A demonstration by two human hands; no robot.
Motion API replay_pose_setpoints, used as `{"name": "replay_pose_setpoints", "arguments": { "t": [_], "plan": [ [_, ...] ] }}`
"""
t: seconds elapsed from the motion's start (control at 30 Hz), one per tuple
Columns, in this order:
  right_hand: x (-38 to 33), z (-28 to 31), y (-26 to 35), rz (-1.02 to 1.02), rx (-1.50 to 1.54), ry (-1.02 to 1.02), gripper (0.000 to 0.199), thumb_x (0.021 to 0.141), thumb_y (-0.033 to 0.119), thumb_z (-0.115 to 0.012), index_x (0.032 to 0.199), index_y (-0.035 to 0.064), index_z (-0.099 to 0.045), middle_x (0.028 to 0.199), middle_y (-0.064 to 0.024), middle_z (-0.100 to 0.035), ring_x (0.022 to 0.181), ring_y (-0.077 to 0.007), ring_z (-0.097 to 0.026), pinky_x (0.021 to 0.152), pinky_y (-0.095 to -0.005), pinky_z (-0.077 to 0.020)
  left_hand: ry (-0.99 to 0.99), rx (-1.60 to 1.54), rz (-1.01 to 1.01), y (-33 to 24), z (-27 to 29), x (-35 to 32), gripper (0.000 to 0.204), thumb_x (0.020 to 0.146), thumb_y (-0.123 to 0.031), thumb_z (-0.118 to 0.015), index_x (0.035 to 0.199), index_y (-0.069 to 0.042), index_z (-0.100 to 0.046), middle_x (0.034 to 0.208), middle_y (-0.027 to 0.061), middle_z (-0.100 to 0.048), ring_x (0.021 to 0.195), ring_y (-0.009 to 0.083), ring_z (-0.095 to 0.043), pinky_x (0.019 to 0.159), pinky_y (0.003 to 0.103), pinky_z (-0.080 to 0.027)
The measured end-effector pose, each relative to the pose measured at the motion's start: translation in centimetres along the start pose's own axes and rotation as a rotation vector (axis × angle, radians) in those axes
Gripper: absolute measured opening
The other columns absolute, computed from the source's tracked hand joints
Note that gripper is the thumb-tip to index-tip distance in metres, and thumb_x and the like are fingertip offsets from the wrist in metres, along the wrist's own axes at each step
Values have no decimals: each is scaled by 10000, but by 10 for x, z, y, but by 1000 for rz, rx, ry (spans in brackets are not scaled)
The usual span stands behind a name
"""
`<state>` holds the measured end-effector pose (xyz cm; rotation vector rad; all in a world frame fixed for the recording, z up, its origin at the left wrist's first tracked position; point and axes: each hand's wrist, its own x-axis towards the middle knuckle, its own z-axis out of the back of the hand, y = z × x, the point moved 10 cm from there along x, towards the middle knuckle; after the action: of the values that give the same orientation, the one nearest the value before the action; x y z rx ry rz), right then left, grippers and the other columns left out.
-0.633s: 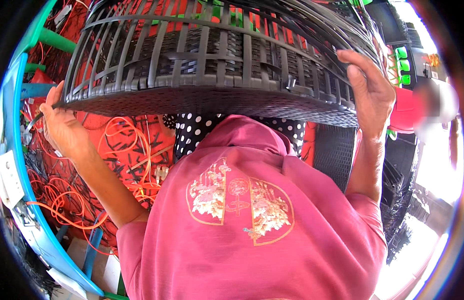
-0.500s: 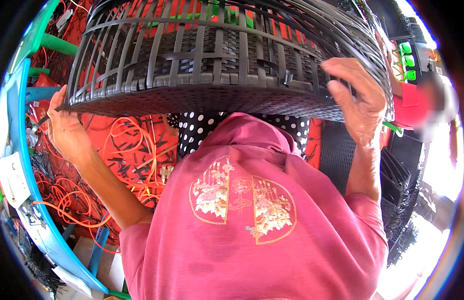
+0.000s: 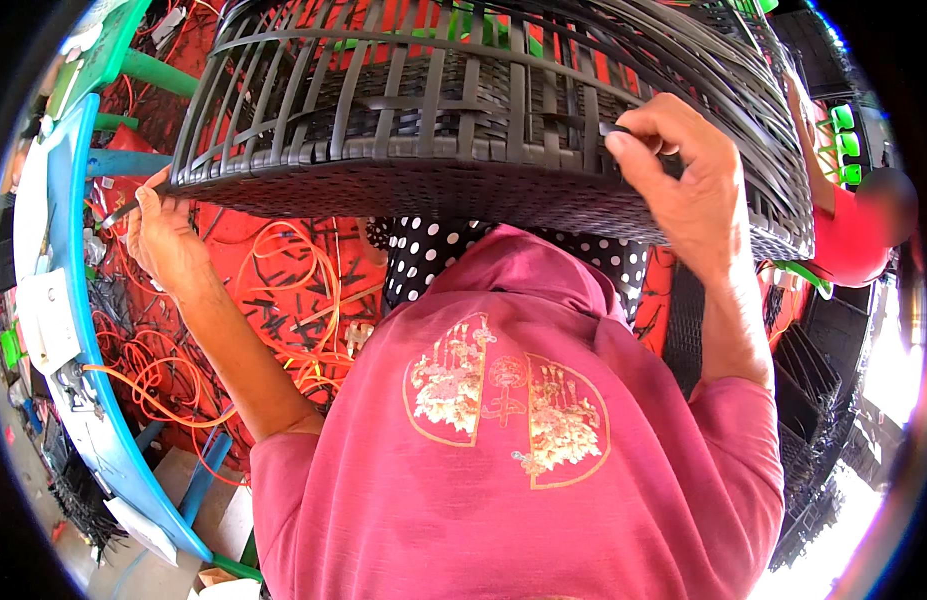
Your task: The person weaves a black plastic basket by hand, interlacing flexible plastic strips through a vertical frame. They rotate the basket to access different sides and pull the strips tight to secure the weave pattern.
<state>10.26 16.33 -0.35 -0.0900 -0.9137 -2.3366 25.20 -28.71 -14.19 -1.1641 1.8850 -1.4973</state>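
Red flooring (image 3: 283, 270) fills the background, strewn with loops of orange cord (image 3: 293, 300) and short black strip offcuts (image 3: 273, 320). Along the left edge curves a blue-rimmed surface (image 3: 83, 330), with a white rectangular box (image 3: 45, 318) on it and a white paper label (image 3: 138, 525) hanging near its lower end. Green frame legs (image 3: 158, 72) show at the upper left.

Held up in front of the person, above a pink hooded top with a gold round print (image 3: 508, 410), is a large black woven rattan chair frame (image 3: 463, 120), partly woven solid along its lower band and open-ribbed above. The left hand (image 3: 163, 235) grips the frame's lower left corner, fingers curled around the rim. The right hand (image 3: 683, 185) is on the right part of the frame, fingers (image 3: 638, 125) clenched on a black strip at the ribs. Black polka-dot fabric (image 3: 433, 260) shows under the frame.

At the far right stands another person in a red sleeve (image 3: 853, 245), beside stacked black woven pieces (image 3: 813, 400) and green plastic items (image 3: 843, 145).
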Motion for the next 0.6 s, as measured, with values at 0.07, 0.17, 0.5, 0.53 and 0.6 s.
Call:
{"name": "replay_pose_setpoints", "arguments": {
  "t": [0.07, 0.17, 0.5, 0.53, 0.6],
  "plan": [
    [3, 2, 3, 5, 11, 46, 136, 757, 46, -692, 845, -30, -623, 736, -112, -603, 651, -243, -616, 606, -305, -489, 32, 3, -11, -4, 3, 2, 314, 972, -190, -522, 1024, 113, -585, 1056, 234, -626, 964, 293, -629, 866, 430, -510],
    [-2, 0, 21, 137, -123, -15, 112, 759, 44, -666, 839, -19, -620, 750, -125, -612, 669, -272, -627, 617, -320, -496, 16, 22, 0, -5, 5, 3, 311, 969, -191, -525, 1024, 108, -587, 1042, 225, -625, 926, 286, -637, 830, 406, -525],
    [26, -7, 7, 128, -379, -29, 102, 791, 53, -548, 861, 20, -615, 740, -136, -578, 643, -281, -583, 607, -367, -460, -52, 64, 25, -7, 0, 12, 252, 951, -160, -559, 912, 81, -622, 902, 180, -651, 781, 247, -647, 710, 377, -548],
    [24, -10, 11, 214, -361, -58, 108, 790, 43, -545, 869, 18, -614, 750, -134, -577, 653, -277, -583, 609, -359, -460, -84, 102, 34, -4, 5, 17, 250, 949, -160, -561, 908, 78, -623, 893, 178, -651, 776, 247, -647, 701, 378, -548],
    [22, -13, 2, 104, -231, -12, 185, 751, -9, -595, 932, 22, -623, 719, -68, -525, 637, -179, -542, 613, -299, -441, -140, 176, 57, 6, 13, 30, 247, 946, -161, -564, 899, 73, -625, 876, 174, -651, 766, 246, -648, 683, 382, -547]
  ]
}}
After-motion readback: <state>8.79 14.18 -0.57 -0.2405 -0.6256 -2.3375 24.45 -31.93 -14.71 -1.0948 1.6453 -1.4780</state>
